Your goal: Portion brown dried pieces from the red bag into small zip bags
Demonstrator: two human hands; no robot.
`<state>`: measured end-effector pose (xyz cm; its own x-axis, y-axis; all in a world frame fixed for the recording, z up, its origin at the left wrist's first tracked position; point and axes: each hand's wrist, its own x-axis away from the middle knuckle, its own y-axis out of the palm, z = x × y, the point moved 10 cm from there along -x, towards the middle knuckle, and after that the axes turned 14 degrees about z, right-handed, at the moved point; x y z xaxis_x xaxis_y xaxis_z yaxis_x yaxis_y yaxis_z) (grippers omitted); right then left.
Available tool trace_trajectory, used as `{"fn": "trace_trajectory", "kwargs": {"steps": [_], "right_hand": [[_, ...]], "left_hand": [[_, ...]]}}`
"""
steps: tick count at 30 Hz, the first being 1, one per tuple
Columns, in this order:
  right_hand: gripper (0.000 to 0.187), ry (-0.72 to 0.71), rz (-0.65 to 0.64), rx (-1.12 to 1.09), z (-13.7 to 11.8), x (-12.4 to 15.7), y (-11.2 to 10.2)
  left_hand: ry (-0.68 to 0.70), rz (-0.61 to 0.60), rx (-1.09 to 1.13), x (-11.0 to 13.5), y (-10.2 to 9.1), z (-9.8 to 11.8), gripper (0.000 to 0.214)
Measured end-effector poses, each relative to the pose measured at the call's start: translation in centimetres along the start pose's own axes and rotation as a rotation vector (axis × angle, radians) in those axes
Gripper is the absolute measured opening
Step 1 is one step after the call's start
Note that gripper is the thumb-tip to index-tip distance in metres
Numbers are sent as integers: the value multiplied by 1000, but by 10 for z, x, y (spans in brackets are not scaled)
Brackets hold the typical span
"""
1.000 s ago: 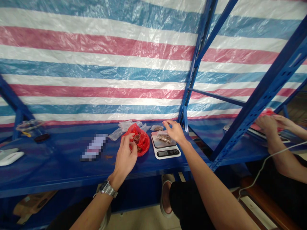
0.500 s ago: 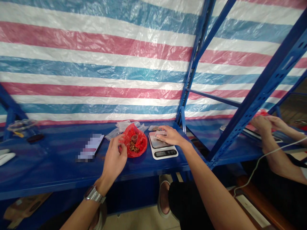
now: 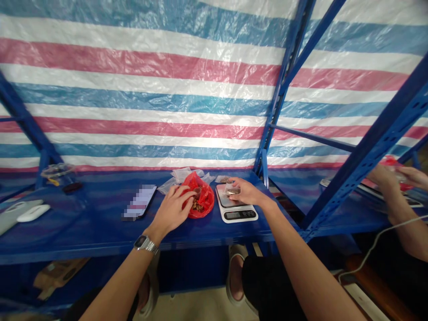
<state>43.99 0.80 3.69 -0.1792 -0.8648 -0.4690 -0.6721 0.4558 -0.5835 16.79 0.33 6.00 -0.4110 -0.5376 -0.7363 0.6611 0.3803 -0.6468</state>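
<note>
A red plastic bag [image 3: 207, 204] stands open on the blue shelf, with small brown pieces [image 3: 197, 207] inside and a small clear cup [image 3: 198, 191] among them. Over its left rim reaches my left hand [image 3: 174, 206], fingers curved and apart from the thumb, fingertips close to the cup. Whether they touch it I cannot tell. My right hand [image 3: 248, 192] pinches a small clear plastic bag [image 3: 233, 191] with brownish contents, just over the plate of a white kitchen scale [image 3: 240, 215]. Another small filled bag [image 3: 223, 179] lies behind the scale.
Flat clear bags [image 3: 167, 184] lie behind the red bag. A phone [image 3: 144, 203] is left of it; farther left are a clear container [image 3: 60, 171] and a white object [image 3: 33, 213]. A blue upright post [image 3: 364, 138] stands between me and another person's hands [image 3: 384, 178].
My left hand has moved from beside the red bag to over it, fingers extending toward the cup. My right hand stays at the scale with its small bag. The view has shifted slightly left.
</note>
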Motion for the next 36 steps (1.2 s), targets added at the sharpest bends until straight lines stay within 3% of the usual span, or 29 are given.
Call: {"fn": "trace_trajectory", "kwargs": {"steps": [5, 9, 11, 14, 17, 23, 30, 36], "right_hand": [[57, -4, -19, -165, -17, -3, 9], [58, -29, 44, -245, -49, -9, 24], [54, -106, 59, -215, -77, -8, 36], [48, -331, 59, -31, -128, 1, 55], [49, -473, -6, 177, -158, 13, 77], [48, -479, -60, 366, -157, 17, 94], [43, -451, -75, 212, -152, 15, 101], [41, -418, -74, 162, -146, 18, 96]], "left_hand": [[-121, -38, -177, 1, 8, -27, 38], [-207, -10, -234, 4, 2, -31, 39], [-251, -7, -236, 6, 0, -33, 39], [-310, -8, -193, 11, -1, -39, 52], [-350, 7, -140, 15, -2, -45, 55], [-306, 14, 18, 18, -1, -39, 52], [-209, 16, -1, 10, 3, -22, 65], [-171, 4, -77, -1, 8, -16, 38]]}}
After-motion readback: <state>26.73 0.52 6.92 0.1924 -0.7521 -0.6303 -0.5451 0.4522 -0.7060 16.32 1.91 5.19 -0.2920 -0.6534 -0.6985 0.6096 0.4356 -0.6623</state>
